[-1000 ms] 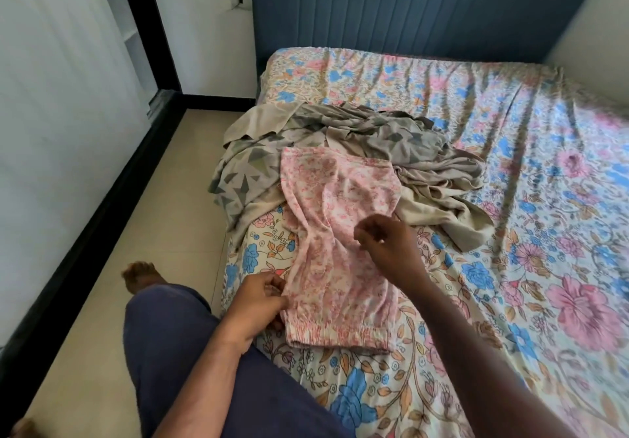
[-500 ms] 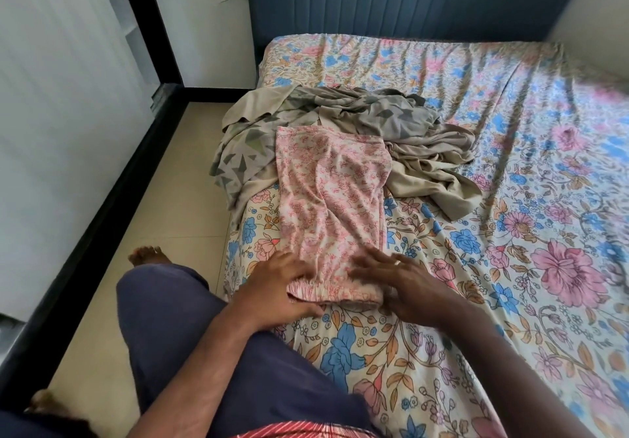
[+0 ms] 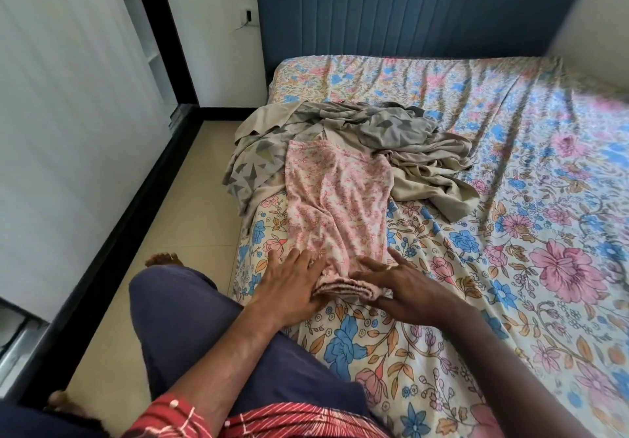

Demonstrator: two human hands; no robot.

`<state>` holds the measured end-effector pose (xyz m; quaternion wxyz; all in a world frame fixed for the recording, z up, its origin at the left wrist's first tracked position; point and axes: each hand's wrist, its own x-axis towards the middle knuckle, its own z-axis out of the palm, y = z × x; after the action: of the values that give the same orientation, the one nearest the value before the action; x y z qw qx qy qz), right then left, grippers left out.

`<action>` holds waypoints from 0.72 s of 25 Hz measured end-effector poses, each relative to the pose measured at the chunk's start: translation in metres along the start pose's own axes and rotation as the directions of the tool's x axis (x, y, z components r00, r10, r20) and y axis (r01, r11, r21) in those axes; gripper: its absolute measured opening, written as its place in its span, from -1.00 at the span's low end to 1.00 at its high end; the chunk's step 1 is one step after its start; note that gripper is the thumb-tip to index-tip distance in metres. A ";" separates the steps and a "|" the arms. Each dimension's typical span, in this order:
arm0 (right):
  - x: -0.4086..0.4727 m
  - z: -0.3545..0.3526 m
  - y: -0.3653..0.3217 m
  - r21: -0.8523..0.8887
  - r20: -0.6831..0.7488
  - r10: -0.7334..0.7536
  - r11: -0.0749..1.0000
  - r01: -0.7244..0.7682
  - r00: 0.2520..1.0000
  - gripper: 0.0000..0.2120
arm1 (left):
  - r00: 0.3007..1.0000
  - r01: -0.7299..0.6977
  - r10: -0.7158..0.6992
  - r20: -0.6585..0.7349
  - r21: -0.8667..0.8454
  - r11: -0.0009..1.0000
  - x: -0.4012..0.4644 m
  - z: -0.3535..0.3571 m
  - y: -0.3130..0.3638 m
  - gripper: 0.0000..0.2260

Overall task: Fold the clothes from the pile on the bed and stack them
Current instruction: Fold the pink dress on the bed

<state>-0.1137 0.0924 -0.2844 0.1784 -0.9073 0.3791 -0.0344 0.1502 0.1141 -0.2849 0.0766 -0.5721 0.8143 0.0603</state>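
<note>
A pink floral garment (image 3: 335, 206) lies folded lengthwise on the flowered bed sheet (image 3: 493, 267), its gathered hem nearest me. My left hand (image 3: 289, 284) lies flat with straight fingers on the hem's left corner. My right hand (image 3: 401, 283) presses flat on the hem's right corner, fingers spread. Behind the pink garment sits a crumpled pile of beige and grey patterned clothes (image 3: 371, 141), the pink garment's far end overlapping it.
The bed fills the right side, ending at a blue padded headboard (image 3: 408, 5). My knee in dark trousers (image 3: 183, 318) rests at the bed's left edge. A tiled floor strip (image 3: 170, 233) runs between bed and white wall with black skirting.
Both hands came down to the hem and now lie flat on it. The pink garment has been narrowed, and the hem end looks bunched between my hands.
</note>
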 end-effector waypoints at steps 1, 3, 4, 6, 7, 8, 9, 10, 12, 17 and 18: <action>0.000 0.001 0.002 -0.002 -0.014 -0.003 1.000 0.003 1.000 -0.53 | 0.997 -0.011 0.014 -0.071 0.042 0.999 -0.001 -0.003 0.000 -0.25; -0.002 0.002 0.007 0.030 -0.021 0.005 1.000 -0.004 1.000 -0.51 | 0.982 -0.029 0.041 -0.182 0.065 0.997 -0.001 -0.007 -0.005 -0.42; -0.003 0.001 0.009 0.061 -0.018 0.015 0.998 -0.013 1.000 -0.48 | 0.975 -0.050 0.049 -0.216 0.000 0.999 -0.002 -0.009 -0.008 -0.54; -0.007 -0.002 0.007 0.123 -0.008 0.043 0.992 -0.042 0.999 -0.44 | 0.973 -0.090 0.040 -0.226 -0.214 0.973 -0.006 -0.013 -0.016 -0.73; -0.010 -0.005 0.005 0.160 0.001 0.050 0.986 -0.050 0.999 -0.49 | 0.981 -0.102 0.041 -0.188 -0.329 0.939 -0.009 -0.016 -0.022 -0.77; -0.013 -0.009 0.003 0.215 0.012 0.053 0.975 -0.054 0.999 -0.58 | 0.989 -0.113 0.061 -0.133 -0.430 0.896 -0.013 -0.019 -0.027 -0.78; -0.015 -0.014 0.000 0.283 0.025 0.043 0.958 -0.048 0.999 -0.68 | 0.993 -0.121 0.101 -0.068 -0.516 0.848 -0.017 -0.023 -0.033 -0.77; -0.018 -0.020 -0.003 0.362 0.046 0.027 0.931 -0.042 0.999 -0.77 | 0.988 -0.120 0.153 0.006 -0.590 0.798 -0.022 -0.027 -0.037 -0.75; -0.021 -0.035 -0.014 0.497 0.099 -0.014 0.867 -0.037 0.995 -0.87 | 0.963 -0.107 0.250 0.105 -0.700 0.706 -0.028 -0.038 -0.046 -0.77; 0.008 -0.053 -0.009 0.825 -0.028 0.239 0.554 -0.113 0.971 -0.82 | 0.996 0.033 0.082 0.039 -0.996 0.081 0.006 -0.052 -0.071 -0.80; 0.019 -0.049 -0.005 0.854 -0.048 0.371 0.497 -0.155 0.927 -0.77 | 0.996 0.066 -0.068 0.065 -0.998 0.010 0.018 -0.047 -0.071 -0.75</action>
<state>-0.1067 0.0680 -0.2382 0.5488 -0.6308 0.4681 -0.2859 0.2085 0.0643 -0.2427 -0.3448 -0.4989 0.5095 0.6104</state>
